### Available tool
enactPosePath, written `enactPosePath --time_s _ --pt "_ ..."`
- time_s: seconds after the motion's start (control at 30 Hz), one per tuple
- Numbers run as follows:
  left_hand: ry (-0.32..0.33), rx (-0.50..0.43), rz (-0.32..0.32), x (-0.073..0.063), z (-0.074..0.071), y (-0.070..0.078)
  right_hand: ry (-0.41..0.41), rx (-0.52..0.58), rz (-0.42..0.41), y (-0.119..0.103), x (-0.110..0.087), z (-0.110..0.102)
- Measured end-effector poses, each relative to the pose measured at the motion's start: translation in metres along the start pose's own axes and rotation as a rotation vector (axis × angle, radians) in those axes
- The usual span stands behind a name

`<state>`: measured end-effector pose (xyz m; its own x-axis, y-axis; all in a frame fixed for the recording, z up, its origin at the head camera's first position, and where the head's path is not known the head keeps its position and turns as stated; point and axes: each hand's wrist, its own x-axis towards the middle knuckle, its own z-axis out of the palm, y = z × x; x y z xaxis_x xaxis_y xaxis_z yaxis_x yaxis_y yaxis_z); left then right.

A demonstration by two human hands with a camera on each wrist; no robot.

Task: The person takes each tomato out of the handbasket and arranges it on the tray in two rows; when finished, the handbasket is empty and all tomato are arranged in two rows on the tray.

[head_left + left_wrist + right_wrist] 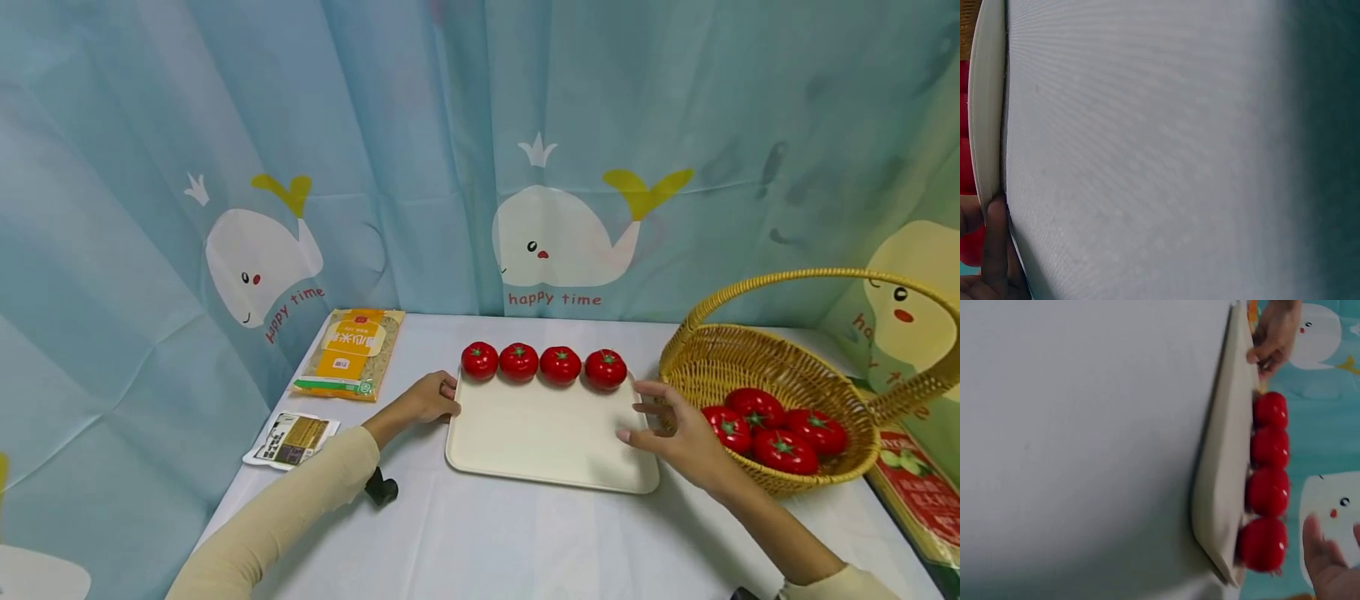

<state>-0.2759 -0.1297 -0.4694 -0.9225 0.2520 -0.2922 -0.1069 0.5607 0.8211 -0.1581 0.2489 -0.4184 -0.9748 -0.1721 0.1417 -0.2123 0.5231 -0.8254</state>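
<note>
A cream rectangular tray (pixel 543 433) lies on the white-covered table, with several red tomatoes (pixel 518 362) lined up along its far side. My left hand (pixel 431 398) pinches the tray's left rim, thumb over the edge; the left wrist view shows a finger (pixel 996 240) against the outside of the rim. Beside the tray's right edge is my right hand (pixel 681 437), fingers spread and thumb apart, reaching over the rim in the head view. In the right wrist view that hand (pixel 1333 569) holds nothing, and the row of tomatoes (pixel 1268 490) stands between it and the tray's bare surface.
A wicker basket (pixel 761 342) with a tall handle holds several more tomatoes (pixel 783 450) at the right. A red package (pixel 926 483) lies beyond it. At the left are an orange food packet (pixel 348 354) and a small white pouch (pixel 292 439). A patterned blue curtain (pixel 420 167) hangs behind.
</note>
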Motion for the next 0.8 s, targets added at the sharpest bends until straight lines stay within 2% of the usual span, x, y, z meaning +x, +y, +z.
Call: enactPosePath --time_s 0.23,0.37,0.5,0.57,0.8 --pt "0.001 0.009 0.012 0.001 0.0 -0.002 -0.031 0.09 -0.171 0.002 -0.008 -0.031" --pt "-0.002 -0.002 0.016 0.0 0.0 -0.002 -0.032 0.098 -0.203 0.008 -0.007 -0.055" --pt "-0.003 -0.012 0.019 0.0 0.0 -0.001 -0.01 0.069 -0.198 0.022 -0.007 -0.084" --pt "-0.002 -0.011 0.02 0.0 0.0 -0.001 -0.029 0.036 -0.192 0.031 -0.006 -0.099" --pt "-0.007 -0.01 0.015 0.002 0.0 -0.002 -0.082 -0.174 -0.058 0.059 -0.004 -0.132"
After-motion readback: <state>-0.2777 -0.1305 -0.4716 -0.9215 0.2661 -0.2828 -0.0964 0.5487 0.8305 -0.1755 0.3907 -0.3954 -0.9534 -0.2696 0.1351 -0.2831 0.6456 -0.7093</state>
